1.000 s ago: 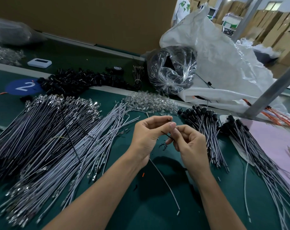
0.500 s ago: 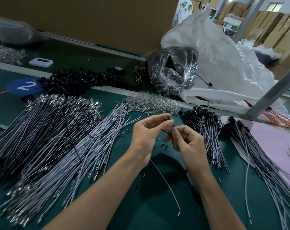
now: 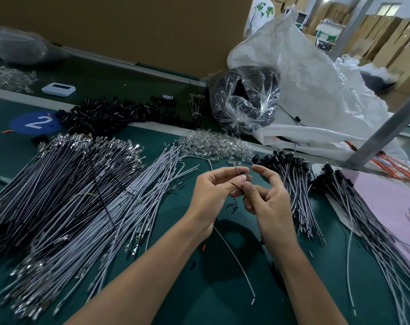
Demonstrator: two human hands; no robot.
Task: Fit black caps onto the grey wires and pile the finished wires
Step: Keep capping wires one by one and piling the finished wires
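Two hands meet above the dark green surface (image 3: 199, 289). L hand (image 3: 211, 195) pinches a thin grey wire (image 3: 237, 261) near its top end, tail trailing down toward the viewer. R hand (image 3: 269, 207) pinches a fine black strand (image 3: 233, 184) under its thumb, index finger lifted. Heap of uncapped grey wires (image 3: 82, 195) lies left, loose black plastic caps (image 3: 119, 113) behind it, piles of capped wires (image 3: 293, 184) just right of hands
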